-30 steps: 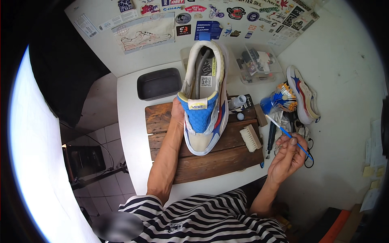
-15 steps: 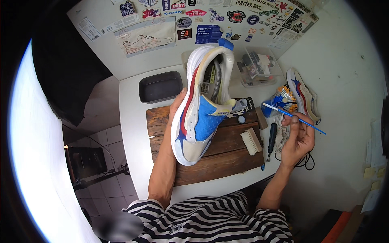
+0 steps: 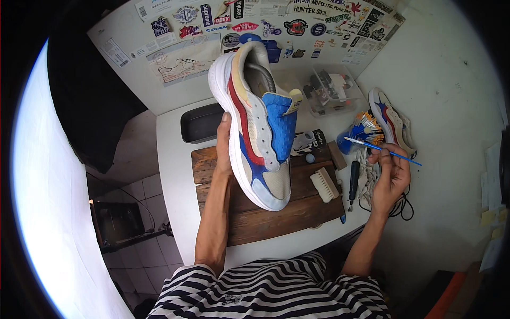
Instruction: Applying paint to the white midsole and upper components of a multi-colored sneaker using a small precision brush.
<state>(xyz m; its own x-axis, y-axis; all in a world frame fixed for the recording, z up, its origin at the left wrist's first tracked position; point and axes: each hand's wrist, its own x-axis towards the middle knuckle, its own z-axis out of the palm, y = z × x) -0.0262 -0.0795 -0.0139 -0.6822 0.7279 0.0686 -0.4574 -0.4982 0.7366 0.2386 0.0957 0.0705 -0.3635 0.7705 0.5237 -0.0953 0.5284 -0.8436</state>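
Observation:
My left hand grips a sneaker by its white sole, raised over a dark wooden board. The shoe is cream, blue and red, has no laces, and points its toe down toward me; a coiled metal piece shows inside it. Most of the left fingers are hidden behind the sole. Between the fingertips of my right hand is a thin blue paintbrush, its pale bristles pointing left, apart from the shoe. Behind that hand, a second sneaker of the same colours rests near the wall.
A wooden-backed scrubbing brush lies on the board. Right of it are a black pen-like tool, a crumpled cloth and a cup of paintbrushes. Farther back stand a clear plastic box and a black tray.
The sneaker has turned in my left hand, so more of its red-striped side and blue tongue shows. My right hand keeps the paintbrush in nearly the same place.

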